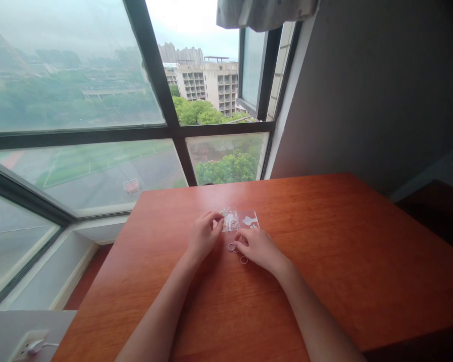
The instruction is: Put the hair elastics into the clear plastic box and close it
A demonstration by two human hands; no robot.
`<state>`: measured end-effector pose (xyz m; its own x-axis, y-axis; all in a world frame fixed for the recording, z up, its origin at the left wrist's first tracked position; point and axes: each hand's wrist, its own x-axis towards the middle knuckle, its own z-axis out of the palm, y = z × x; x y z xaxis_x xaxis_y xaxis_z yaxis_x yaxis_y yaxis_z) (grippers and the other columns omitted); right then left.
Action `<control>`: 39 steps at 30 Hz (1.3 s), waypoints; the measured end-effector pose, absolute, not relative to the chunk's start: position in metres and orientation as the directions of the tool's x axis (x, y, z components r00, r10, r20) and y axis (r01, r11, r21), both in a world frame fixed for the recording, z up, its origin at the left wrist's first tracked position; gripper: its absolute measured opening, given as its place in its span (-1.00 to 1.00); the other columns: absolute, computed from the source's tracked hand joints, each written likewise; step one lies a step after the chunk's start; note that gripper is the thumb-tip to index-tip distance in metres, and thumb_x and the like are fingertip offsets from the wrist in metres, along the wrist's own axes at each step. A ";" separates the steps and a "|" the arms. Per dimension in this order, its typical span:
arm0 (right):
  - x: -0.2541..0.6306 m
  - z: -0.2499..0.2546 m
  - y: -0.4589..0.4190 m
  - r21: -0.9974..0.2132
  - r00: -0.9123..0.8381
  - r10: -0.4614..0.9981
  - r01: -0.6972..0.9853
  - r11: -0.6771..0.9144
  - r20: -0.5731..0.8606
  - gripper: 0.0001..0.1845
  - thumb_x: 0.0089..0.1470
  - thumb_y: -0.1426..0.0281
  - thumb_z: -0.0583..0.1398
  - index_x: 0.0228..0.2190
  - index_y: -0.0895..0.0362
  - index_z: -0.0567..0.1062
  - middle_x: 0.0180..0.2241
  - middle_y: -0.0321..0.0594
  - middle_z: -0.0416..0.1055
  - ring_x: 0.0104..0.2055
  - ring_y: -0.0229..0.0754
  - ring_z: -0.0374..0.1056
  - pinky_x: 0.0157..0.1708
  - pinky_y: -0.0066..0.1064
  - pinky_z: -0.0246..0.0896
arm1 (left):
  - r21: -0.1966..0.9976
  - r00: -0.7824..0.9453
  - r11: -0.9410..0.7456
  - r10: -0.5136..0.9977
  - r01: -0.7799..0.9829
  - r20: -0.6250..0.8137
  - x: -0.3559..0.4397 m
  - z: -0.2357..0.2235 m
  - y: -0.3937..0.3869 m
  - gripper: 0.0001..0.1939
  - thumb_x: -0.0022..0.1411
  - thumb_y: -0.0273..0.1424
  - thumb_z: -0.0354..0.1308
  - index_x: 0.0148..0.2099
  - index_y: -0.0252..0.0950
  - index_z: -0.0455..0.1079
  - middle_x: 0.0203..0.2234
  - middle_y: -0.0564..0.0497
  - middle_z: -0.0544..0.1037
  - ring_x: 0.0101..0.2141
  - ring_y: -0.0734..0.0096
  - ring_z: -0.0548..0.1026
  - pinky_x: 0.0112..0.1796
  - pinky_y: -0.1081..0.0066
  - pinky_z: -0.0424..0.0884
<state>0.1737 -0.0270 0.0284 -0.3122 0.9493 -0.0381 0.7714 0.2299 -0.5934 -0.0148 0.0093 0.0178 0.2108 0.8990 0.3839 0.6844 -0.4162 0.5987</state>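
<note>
A small clear plastic box with compartments lies on the table, its lid folded open to the right. Small ring-shaped pieces sit inside, partly hidden by glare. My left hand is at the box's left edge, thumb and forefinger curled against it. In front of the box, my right hand has its thumb and fingertips drawn together just above the tabletop. Whatever lies between those fingertips is too small to make out. Next to them are pale rings, and another ring lies nearer to me.
The reddish-brown wooden table stretches to both sides. Beyond its far edge are dark-framed windows, one pane swung outward. A grey wall rises on the right. At lower left, a plug sits in a wall socket.
</note>
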 end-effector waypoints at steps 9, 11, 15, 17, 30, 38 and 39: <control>0.170 0.027 -0.029 -0.587 -0.331 0.942 0.776 0.232 -0.064 -0.90 0.06 0.37 0.21 -0.35 0.06 0.54 -0.42 -0.30 0.50 -0.38 -0.26 0.37 -0.42 -0.51 0.06 | 0.623 0.179 -0.397 0.906 0.674 0.384 -0.020 0.023 0.007 -0.86 0.24 -0.40 0.06 -0.30 -0.26 0.45 -0.47 0.07 0.47 -0.53 0.50 0.31 -0.43 0.47 0.22; 0.171 0.027 -0.029 -0.601 -0.336 0.940 0.764 0.234 -0.061 -0.91 0.06 0.39 0.20 -0.36 0.07 0.53 -0.43 -0.30 0.50 -0.38 -0.26 0.37 -0.40 -0.52 0.08 | 0.624 0.181 -0.398 0.906 0.672 0.382 -0.020 0.024 0.007 -0.86 0.23 -0.41 0.06 -0.30 -0.26 0.45 -0.47 0.07 0.47 -0.53 0.50 0.31 -0.43 0.47 0.22; 0.170 0.028 -0.029 -0.606 -0.341 0.937 0.762 0.227 -0.078 -0.89 0.07 0.39 0.19 -0.38 0.07 0.54 -0.44 -0.29 0.51 -0.38 -0.25 0.38 -0.39 -0.51 0.10 | 0.626 0.191 -0.406 0.904 0.666 0.383 -0.020 0.023 0.006 -0.86 0.23 -0.41 0.05 -0.29 -0.26 0.45 -0.46 0.06 0.48 -0.52 0.49 0.32 -0.42 0.47 0.24; 0.170 0.028 -0.029 -0.608 -0.342 0.936 0.761 0.224 -0.082 -0.89 0.08 0.39 0.19 -0.39 0.06 0.54 -0.45 -0.30 0.51 -0.38 -0.25 0.38 -0.40 -0.51 0.09 | 0.632 0.203 -0.409 0.905 0.659 0.374 -0.020 0.022 0.006 -0.86 0.23 -0.41 0.06 -0.27 -0.26 0.45 -0.45 0.06 0.48 -0.51 0.49 0.32 -0.42 0.47 0.25; 0.176 0.020 -0.021 -0.648 -0.106 0.986 0.744 0.163 0.126 -0.87 0.11 0.33 0.17 -0.35 0.06 0.52 -0.53 -0.32 0.43 -0.43 -0.23 0.34 -0.39 -0.48 0.10 | 0.688 0.389 -0.484 0.869 0.541 0.305 -0.007 0.022 -0.001 -0.81 0.27 -0.34 0.07 -0.26 -0.28 0.47 -0.46 0.03 0.43 -0.49 0.50 0.31 -0.44 0.50 0.25; 0.175 0.022 -0.022 -0.654 -0.101 0.987 0.739 0.160 0.127 -0.88 0.10 0.33 0.17 -0.34 0.05 0.51 -0.54 -0.34 0.42 -0.44 -0.23 0.33 -0.40 -0.49 0.08 | 0.664 0.353 -0.480 0.876 0.574 0.329 -0.004 0.017 -0.001 -0.88 0.23 -0.42 0.09 -0.31 -0.27 0.46 -0.47 0.05 0.46 -0.49 0.51 0.32 -0.43 0.50 0.24; 0.175 0.022 -0.022 -0.650 -0.096 0.988 0.745 0.152 0.120 -0.88 0.10 0.33 0.16 -0.34 0.05 0.51 -0.54 -0.33 0.42 -0.43 -0.23 0.34 -0.40 -0.49 0.07 | 0.654 0.322 -0.469 0.883 0.593 0.341 -0.004 0.017 0.000 -0.88 0.23 -0.42 0.09 -0.31 -0.27 0.45 -0.48 0.06 0.46 -0.50 0.51 0.32 -0.43 0.50 0.23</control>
<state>0.1750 -0.0218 0.0225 -0.0963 0.9881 0.1203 0.7450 0.1517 -0.6496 -0.0041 0.0001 0.0169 0.3218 0.8831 0.3415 0.5929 -0.4691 0.6545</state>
